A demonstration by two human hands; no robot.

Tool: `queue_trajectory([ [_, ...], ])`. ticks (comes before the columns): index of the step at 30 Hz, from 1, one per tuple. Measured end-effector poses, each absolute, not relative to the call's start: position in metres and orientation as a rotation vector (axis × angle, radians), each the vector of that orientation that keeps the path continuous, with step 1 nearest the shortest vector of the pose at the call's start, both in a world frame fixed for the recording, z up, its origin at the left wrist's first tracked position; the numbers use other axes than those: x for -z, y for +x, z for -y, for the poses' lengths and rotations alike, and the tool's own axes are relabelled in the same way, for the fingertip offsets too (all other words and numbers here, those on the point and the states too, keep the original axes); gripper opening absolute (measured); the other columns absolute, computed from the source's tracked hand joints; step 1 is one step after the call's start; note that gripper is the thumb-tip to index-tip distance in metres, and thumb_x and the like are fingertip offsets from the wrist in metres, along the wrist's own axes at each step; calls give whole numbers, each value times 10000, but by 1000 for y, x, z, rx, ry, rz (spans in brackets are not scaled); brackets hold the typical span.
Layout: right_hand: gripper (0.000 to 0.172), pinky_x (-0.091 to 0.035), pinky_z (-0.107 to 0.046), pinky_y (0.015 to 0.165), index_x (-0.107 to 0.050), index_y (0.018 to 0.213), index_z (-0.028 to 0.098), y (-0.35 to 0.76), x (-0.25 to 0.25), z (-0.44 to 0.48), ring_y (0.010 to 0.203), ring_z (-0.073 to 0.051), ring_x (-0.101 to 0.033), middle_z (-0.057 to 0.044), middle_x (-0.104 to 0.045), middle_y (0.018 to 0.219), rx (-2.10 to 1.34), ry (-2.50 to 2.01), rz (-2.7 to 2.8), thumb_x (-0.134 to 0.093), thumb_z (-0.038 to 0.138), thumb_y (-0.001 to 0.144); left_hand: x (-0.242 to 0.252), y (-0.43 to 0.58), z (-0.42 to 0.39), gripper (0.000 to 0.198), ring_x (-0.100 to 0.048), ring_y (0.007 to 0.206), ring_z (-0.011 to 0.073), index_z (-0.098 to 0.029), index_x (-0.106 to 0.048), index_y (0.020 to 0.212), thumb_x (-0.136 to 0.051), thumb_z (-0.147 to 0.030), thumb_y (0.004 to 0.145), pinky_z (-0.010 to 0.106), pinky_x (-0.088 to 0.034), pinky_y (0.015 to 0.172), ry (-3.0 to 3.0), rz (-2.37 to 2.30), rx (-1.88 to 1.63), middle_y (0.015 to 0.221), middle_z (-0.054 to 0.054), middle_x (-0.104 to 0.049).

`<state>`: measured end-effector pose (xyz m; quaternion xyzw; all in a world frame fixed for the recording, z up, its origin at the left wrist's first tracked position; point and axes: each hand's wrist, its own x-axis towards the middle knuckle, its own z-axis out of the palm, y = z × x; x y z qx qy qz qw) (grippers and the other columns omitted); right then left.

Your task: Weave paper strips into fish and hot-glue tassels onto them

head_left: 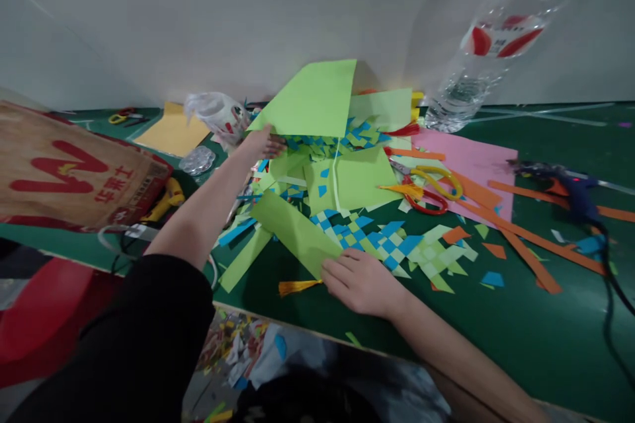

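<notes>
Against a pale wall stands a green worktop point(476, 337), its middle strewn with paper cuttings. Near its front edge, the right hand point(360, 281) has its fingers curled narrowly round the lower end of a wide green paper strip point(292, 231), which slants up and leftward. An orange-yellow tassel point(300, 287) lies just beside those fingertips. Towards the back edge, the left hand point(265, 144) is partly open, fingers stretched to the right, at the lower left corner of a large green paper sheet point(315, 99); whether it grips the sheet cannot be told.

That sheet rises in front of the wall and hides part of the pile behind it. The left forearm covers some scraps on the worktop. Between the hands lie more green sheets, with blue-and-green woven paper point(367, 232) right of the strip. Further right are yellow-handled scissors point(449, 180), red-handled scissors point(431, 205), a pink sheet point(489, 162) under orange strips point(530, 228), and a glue gun point(578, 192). A clear plastic bottle point(461, 89) stands at the back edge; a brown paper bag point(64, 178) fills the left end.
</notes>
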<state>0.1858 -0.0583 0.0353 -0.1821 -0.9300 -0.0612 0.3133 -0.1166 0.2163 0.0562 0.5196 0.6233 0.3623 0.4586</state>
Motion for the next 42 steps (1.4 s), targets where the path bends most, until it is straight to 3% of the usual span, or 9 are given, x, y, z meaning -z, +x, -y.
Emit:
queue_trajectory([
  [3, 199, -426, -315, 628, -681, 892, 154, 186, -35, 59, 671, -134, -562, -37, -693, 891, 170, -488, 2476, -496, 160, 966, -62, -130, -202, 506, -641, 691, 234, -163, -695, 721, -492, -597, 884, 381, -524, 789, 1594, -1719, -582, 522, 59, -585],
  [8, 165, -399, -310, 635, -638, 881, 143, 184, -30, 60, 673, -131, -553, -47, -683, 884, 137, -484, 2508, -499, 162, 967, -81, -150, -181, 309, -617, 899, 234, -217, -750, 809, -716, -500, 690, 354, -457, 927, 2036, -1653, -276, 839, 42, -708],
  [13, 146, -391, -306, 643, -634, 902, 123, 183, -30, 59, 690, -131, -563, -57, -686, 881, 153, -464, 2458, -504, 154, 961, -80, -164, -173, 292, -610, 1030, 287, -237, -763, 929, -546, -392, 809, 402, -429, 953, 2671, -1414, 272, 1061, 99, -695],
  [20, 170, -395, -308, 652, -639, 919, 116, 184, -31, 57, 684, -136, -567, -76, -700, 902, 165, -465, 2447, -482, 155, 972, -67, -166, -171, 423, -562, 1183, 323, -189, -710, 1148, -443, -423, 919, 446, -368, 1038, 2723, -1481, 313, 1233, 139, -648],
  [26, 184, -394, -310, 653, -638, 941, 121, 184, -28, 58, 698, -136, -568, -75, -706, 940, 135, -480, 2482, -459, 151, 977, -57, -157, -162, 663, -461, 1331, 311, -161, -487, 1443, -395, -588, 944, 418, -329, 1104, 2705, -1425, 373, 1487, 154, -473],
  [34, 173, -372, -313, 629, -629, 930, 122, 183, -28, 58, 672, -131, -550, -72, -686, 892, 148, -477, 2516, -468, 166, 976, -52, -143, -163, 1005, -222, 1490, 349, -190, -195, 1585, -529, -743, 815, 476, -146, 1197, 2699, -1390, 485, 1639, 159, -176],
  [42, 242, -366, -322, 643, -636, 920, 138, 184, -31, 57, 668, -133, -551, -67, -696, 913, 104, -506, 2532, -405, 155, 993, -48, -114, -178, 749, -172, 1500, 362, -203, -328, 1546, -464, -612, 934, 559, -96, 1196, 2676, -1583, 356, 1635, 149, -203],
])
